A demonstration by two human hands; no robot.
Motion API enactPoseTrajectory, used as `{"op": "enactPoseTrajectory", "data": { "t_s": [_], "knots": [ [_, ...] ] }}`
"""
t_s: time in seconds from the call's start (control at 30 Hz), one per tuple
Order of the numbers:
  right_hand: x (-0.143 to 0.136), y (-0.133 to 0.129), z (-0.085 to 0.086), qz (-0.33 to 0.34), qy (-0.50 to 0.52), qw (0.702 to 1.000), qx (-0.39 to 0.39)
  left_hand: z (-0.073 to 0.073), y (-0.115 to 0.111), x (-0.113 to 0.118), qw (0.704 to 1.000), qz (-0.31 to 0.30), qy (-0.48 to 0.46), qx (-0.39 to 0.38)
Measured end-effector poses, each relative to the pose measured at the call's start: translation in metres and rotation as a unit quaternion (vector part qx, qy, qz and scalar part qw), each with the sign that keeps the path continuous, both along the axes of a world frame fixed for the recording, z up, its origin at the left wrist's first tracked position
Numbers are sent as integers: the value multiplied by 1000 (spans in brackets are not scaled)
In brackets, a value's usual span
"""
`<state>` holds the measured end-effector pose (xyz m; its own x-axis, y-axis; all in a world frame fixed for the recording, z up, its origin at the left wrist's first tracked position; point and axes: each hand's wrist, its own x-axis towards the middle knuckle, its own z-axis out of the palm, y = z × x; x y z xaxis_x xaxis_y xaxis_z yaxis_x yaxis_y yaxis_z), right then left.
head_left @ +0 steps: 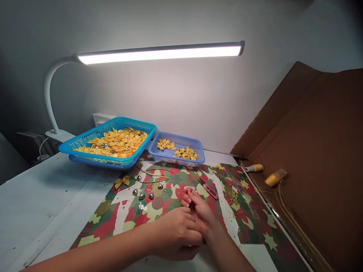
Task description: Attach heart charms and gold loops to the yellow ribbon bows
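Hands meet low in my view: the left hand (178,233) is curled into a loose fist against the right hand (202,214), whose thumb and fingertips press together; what they pinch, I can't tell. Just beyond the right hand lie pink-handled metal snips (209,189). Ahead and left of the hands I see dark silver heart-shaped beads (151,195), thin gold-brown cords (150,174) and a yellow satin bow (121,182), all on a red, green and cream printed sheet (167,193).

Farther ahead, a small periwinkle plastic basket (200,150) holds two clusters of yellow bows; to its left, a larger turquoise plastic basket (152,130) is heaped with yellow bows, dark beads among them, and sits on a blue basket (106,165). Rightward from the hands, the sheet reaches a brown cardboard panel (317,151), beside two yellow-and-white spools (256,167); white tabletop (42,211) spreads left of my left forearm.
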<state>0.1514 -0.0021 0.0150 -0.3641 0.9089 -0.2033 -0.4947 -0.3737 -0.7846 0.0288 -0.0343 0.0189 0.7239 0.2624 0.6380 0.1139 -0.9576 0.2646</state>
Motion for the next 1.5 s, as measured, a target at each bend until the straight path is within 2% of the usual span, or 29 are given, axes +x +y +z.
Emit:
{"op": "enactPoseTrajectory", "data": {
  "t_s": [0.1,0.17,0.23,0.27,0.33,0.43,0.5,0.57,0.63,0.7,0.8,0.93,1.07,1.2,1.27,1.33,1.5],
  "knots": [
    [0,0,4,-31,62,995,-77,8,-2,2,999,-5,18,38],
    [2,2,4,-52,75,993,-75,18,-3,1,998,11,28,59],
    [6,5,4,-75,72,993,-61,28,-2,-7,996,74,30,46],
    [8,7,4,-85,69,993,-51,32,-1,-16,991,126,33,21],
    [13,8,6,-99,63,993,-34,35,5,-46,962,262,57,-46],
    [15,5,12,-120,54,991,-4,27,16,-111,892,433,96,-90],
    [13,0,16,-128,34,991,12,19,21,-154,846,514,100,-103],
    [9,-6,18,-111,12,994,19,12,22,-185,810,561,115,-127],
    [4,-11,16,-86,-12,996,18,8,21,-200,799,565,126,-165],
    [0,-15,12,-63,-41,997,11,6,21,-204,793,562,112,-207],
    [-4,-15,5,-41,-76,996,7,8,23,-201,784,560,102,-246],
    [-6,-11,-1,-36,-91,995,9,14,24,-194,782,559,107,-255],
    [-8,-9,-4,-33,-100,994,-4,17,25,-185,764,576,92,-277],
    [-11,-8,-9,-25,-94,995,5,18,28,-179,770,552,65,-312],
    [-13,-8,-10,-12,-91,996,-1,20,27,-174,770,544,-4,-334],
    [-14,-8,-10,0,-80,997,-9,23,23,-162,762,516,-117,-373],
    [-6,-10,7,-7,-28,999,-27,25,18,-105,732,335,-330,-493]
  ]
}}
